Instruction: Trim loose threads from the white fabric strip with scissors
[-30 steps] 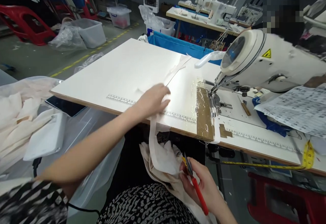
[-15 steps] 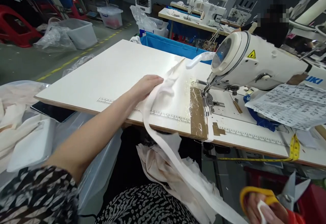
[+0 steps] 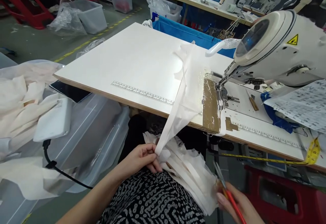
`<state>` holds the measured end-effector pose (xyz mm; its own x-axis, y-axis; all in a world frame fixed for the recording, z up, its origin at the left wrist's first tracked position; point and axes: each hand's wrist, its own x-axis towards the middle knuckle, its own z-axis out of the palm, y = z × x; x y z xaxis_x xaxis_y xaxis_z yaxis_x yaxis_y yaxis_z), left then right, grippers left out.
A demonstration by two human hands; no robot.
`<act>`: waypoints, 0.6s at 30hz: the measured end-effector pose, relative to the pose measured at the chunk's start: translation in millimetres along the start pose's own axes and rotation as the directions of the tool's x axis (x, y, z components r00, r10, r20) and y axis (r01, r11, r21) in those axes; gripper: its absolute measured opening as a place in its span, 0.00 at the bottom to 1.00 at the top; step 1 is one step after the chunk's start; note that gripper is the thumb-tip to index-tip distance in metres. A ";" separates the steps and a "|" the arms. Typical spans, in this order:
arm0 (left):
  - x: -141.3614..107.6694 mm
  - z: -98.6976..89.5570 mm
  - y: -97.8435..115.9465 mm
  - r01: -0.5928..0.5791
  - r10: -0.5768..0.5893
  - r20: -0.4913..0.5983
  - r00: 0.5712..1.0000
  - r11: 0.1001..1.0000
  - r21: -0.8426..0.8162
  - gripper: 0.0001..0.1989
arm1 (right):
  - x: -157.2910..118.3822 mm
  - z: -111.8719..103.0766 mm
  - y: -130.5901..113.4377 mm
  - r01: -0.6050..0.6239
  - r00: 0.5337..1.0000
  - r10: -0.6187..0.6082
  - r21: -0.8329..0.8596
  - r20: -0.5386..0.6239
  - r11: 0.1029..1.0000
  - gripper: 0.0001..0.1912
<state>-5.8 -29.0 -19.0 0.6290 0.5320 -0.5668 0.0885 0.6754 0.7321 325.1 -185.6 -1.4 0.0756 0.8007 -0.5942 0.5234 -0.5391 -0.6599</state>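
1. At lower centre of the frame, the left hand (image 3: 146, 157) pinches a pale strip (image 3: 171, 123) between thumb and fingers.
2. From that pinch, the strip slants over the front edge of the white table (image 3: 134, 61) and lies across its surface toward upper centre, left of the sewing machine (image 3: 270, 50).
3. At lower right, the right hand (image 3: 235, 200) grasps the red-handled scissors (image 3: 225, 186), blades pointing up and left. Motion blur applies; I cannot tell how the fingers sit on the handles.
4. Below the table edge, a pale fabric bundle (image 3: 195, 174) lies on the lap, between the two hands.
5. Judgement: good handling calls for a firm pinch near the strip's edge, light, even tension and no twist where it crosses the table edge.
6. Judgement: the scissor tips are best kept clear of the bundle, whose loose folds could be nicked.
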 end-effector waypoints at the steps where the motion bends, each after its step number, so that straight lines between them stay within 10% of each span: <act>1: -0.8 3.2 -0.1 -0.011 0.010 -0.021 1.000 1.000 -0.015 0.23 | 13.0 5.6 -18.6 0.046 0.991 -0.044 -0.013 0.127 0.999 0.25; 9: -6.2 4.8 -2.2 -0.026 0.023 -0.091 0.996 0.999 -0.032 0.23 | 92.8 26.3 -105.2 0.405 0.813 -0.177 -0.321 0.554 0.856 0.28; 18: -4.9 2.5 -2.7 -0.016 0.008 -0.089 0.996 0.996 -0.083 0.21 | 111.2 34.2 -116.8 0.489 0.782 -0.242 -0.324 0.574 0.810 0.28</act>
<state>-7.2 -34.7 -17.2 0.5586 0.5810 -0.5919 0.0143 0.7068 0.7072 243.4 -42.6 -6.2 -0.5549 0.6069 -0.5690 0.7361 0.0396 -0.6757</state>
